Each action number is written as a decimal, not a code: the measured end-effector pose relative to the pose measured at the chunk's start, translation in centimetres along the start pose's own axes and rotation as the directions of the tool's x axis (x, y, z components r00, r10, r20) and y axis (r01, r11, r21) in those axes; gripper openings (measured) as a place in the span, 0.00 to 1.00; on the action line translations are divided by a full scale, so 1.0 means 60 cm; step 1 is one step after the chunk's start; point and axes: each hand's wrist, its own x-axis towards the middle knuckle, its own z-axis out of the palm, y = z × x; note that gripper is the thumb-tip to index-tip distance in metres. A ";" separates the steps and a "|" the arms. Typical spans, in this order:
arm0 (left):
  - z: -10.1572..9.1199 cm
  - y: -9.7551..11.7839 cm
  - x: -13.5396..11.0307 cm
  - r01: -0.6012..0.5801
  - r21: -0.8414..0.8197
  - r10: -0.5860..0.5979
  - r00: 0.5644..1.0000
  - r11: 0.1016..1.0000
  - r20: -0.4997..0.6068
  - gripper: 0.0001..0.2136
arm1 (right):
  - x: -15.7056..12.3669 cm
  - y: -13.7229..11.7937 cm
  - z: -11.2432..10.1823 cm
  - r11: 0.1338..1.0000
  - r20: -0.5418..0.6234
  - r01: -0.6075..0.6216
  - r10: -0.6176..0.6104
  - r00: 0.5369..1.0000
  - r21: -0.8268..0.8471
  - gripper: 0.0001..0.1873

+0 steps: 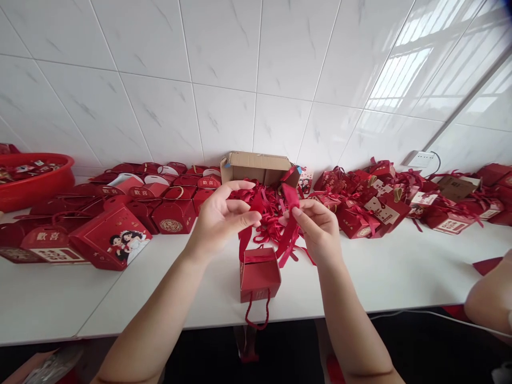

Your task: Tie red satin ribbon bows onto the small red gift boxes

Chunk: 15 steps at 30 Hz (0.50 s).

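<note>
A small red gift box (260, 280) sits near the table's front edge, its twisted cord handle (258, 320) hanging over that edge. A red ribbon (290, 197) runs through the top of the box, with a tail rising on each side. My right hand (320, 226) pinches the right tail between thumb and fingers, above the box. My left hand (220, 221) is raised on the other side, fingers curved and apart. Beside its thumb rises the left ribbon tail (245, 240); whether they touch is unclear. Behind both hands lies a heap of loose red ribbons (272, 226).
An open cardboard box (260, 160) stands against the tiled wall, behind the ribbons. Many red gift boxes (174, 213) crowd the left, with a red basin (60, 178) beyond. Ribboned boxes (360, 216) fill the right, near a power strip (420, 159). Another person's arm (490, 296) shows at right.
</note>
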 end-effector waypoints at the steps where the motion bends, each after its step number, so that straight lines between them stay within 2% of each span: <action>1: 0.004 0.003 -0.001 0.022 0.019 -0.023 0.999 1.000 0.037 0.27 | 0.001 -0.002 0.004 1.000 0.032 -0.013 0.013 0.999 -0.025 0.04; 4: 0.013 0.008 -0.004 0.067 0.099 -0.079 0.990 0.993 0.116 0.32 | 0.001 -0.005 0.013 0.990 0.165 -0.007 0.030 0.986 -0.141 0.06; 8: 0.017 0.006 -0.003 0.080 0.207 -0.116 0.978 0.975 0.172 0.33 | -0.002 -0.007 0.015 0.964 0.359 0.107 -0.013 0.933 -0.242 0.11; 12: 0.013 0.001 -0.003 0.044 0.282 -0.103 0.975 0.958 0.196 0.31 | -0.003 -0.001 0.011 0.952 0.385 0.135 -0.020 0.923 -0.276 0.10; 15: 0.011 0.000 -0.004 0.043 0.278 -0.103 0.974 0.960 0.202 0.30 | -0.004 0.005 0.006 0.955 0.440 0.114 0.019 0.898 -0.273 0.20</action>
